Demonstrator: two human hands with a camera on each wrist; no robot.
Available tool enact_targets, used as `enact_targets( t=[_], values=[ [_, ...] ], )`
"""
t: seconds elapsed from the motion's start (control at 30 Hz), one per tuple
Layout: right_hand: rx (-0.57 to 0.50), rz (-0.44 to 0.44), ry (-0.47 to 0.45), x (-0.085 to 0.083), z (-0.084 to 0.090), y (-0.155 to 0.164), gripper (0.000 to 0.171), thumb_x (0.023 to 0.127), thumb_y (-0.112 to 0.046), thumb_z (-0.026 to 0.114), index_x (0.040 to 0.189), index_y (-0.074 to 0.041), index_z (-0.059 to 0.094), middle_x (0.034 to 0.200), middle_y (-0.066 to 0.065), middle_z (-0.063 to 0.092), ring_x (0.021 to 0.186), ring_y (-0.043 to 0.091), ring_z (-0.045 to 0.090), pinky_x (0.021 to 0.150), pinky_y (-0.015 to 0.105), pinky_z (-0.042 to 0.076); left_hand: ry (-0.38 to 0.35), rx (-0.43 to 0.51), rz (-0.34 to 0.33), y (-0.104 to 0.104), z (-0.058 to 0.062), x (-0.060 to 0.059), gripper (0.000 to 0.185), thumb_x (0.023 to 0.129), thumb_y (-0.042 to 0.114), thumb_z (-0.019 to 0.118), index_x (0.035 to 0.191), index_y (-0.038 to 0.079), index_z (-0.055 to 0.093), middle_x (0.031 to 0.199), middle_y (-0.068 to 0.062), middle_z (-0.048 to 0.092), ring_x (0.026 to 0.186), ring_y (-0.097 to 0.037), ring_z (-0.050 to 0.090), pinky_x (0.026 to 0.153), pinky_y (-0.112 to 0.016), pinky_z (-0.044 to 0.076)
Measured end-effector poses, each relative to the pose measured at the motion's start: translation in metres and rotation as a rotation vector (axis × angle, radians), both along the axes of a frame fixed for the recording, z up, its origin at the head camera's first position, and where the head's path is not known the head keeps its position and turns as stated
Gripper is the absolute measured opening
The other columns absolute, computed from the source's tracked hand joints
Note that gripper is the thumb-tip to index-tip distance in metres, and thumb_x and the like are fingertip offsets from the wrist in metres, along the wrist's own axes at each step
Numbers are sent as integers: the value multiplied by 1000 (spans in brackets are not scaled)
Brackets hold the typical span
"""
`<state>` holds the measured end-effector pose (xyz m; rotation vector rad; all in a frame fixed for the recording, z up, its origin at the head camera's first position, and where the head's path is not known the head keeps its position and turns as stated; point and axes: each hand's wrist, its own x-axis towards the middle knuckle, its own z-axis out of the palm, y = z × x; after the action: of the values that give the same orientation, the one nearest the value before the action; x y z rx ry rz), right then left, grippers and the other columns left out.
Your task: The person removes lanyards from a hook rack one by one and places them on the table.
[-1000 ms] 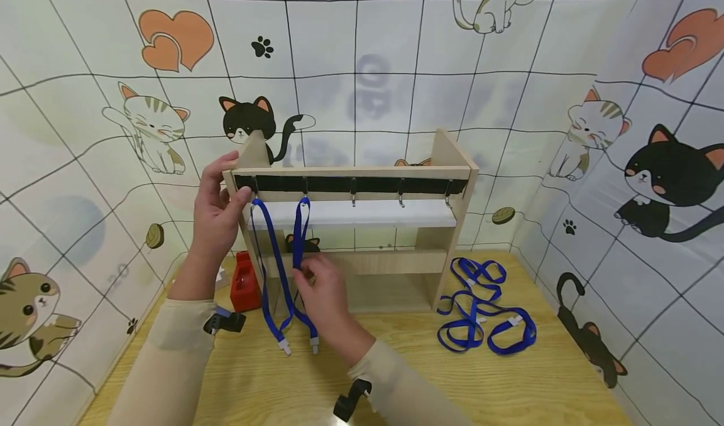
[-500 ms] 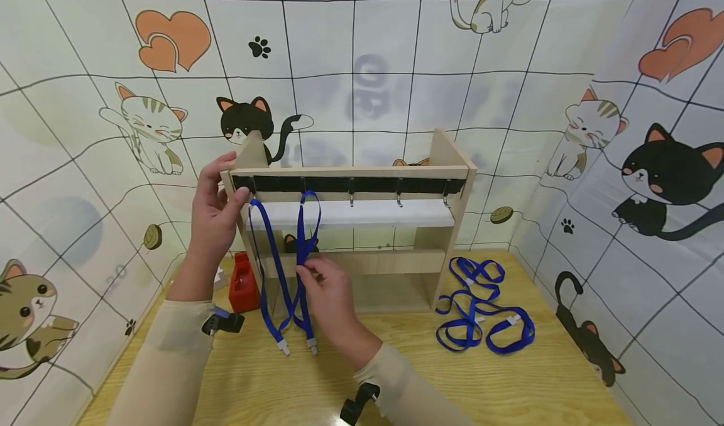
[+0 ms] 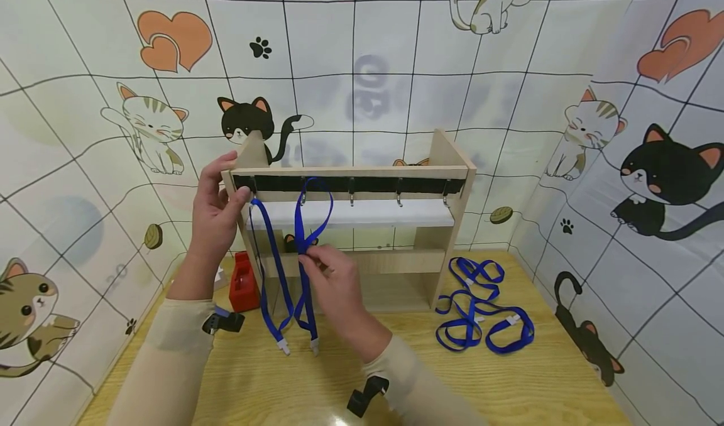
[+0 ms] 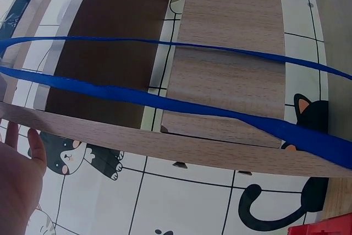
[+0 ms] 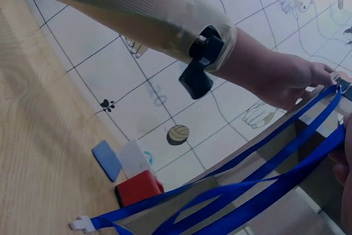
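Observation:
A wooden rack with a row of metal hooks stands on the table. My left hand grips its top left corner; the palm shows in the left wrist view. One blue lanyard hangs from the first hook down to its white clip. My right hand pinches a second blue lanyard midway. Its upper loop bows out by the second hook; whether it sits on the hook I cannot tell. The straps and the left hand show in the right wrist view.
A heap of several more blue lanyards lies on the wooden table right of the rack. A red box sits by the rack's left foot, with small blue and white pieces beside it. Cat-patterned walls enclose three sides.
My right hand has risen a little along the second lanyard, and the loop above it has bulged wider to the right. The left hand has stayed on the rack's corner.

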<state>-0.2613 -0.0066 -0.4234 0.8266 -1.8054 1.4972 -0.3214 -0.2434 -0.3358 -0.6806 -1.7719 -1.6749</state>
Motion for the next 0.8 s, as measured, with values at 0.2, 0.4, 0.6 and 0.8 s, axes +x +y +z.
enact_targets(
  t=[0.2, 0.4, 0.6, 0.8],
  values=[
    [38, -4, 87, 2, 18, 6, 10, 105, -5, 76, 96, -6, 81, 88, 3, 74, 76, 11, 66, 68, 22, 59, -1, -3, 5, 1, 0, 0, 51, 109, 6, 67, 158, 10, 50, 171, 0, 43, 154, -33, 40, 111, -32, 51],
    [44, 15, 138, 12, 34, 13, 10, 104, -2, 76, 96, -2, 81, 88, 5, 74, 76, 13, 66, 68, 22, 58, -12, -8, 5, 1, 0, 1, 51, 110, 6, 66, 158, 10, 50, 172, 0, 43, 154, -34, 41, 111, -33, 51],
    [26, 52, 164, 23, 43, 24, 8, 102, 3, 77, 97, -3, 80, 89, 5, 75, 77, 14, 68, 68, 25, 60, -14, -6, 4, 1, 0, 1, 50, 110, 7, 66, 158, 10, 50, 172, 1, 43, 152, -34, 42, 109, -31, 52],
    [25, 85, 92, 32, 42, 42, 3, 101, 1, 78, 103, -1, 80, 92, 7, 77, 78, 16, 69, 67, 31, 62, -15, -2, 0, 1, 0, 1, 51, 110, 7, 66, 158, 11, 50, 172, 1, 43, 152, -34, 42, 108, -30, 52]
  ],
)
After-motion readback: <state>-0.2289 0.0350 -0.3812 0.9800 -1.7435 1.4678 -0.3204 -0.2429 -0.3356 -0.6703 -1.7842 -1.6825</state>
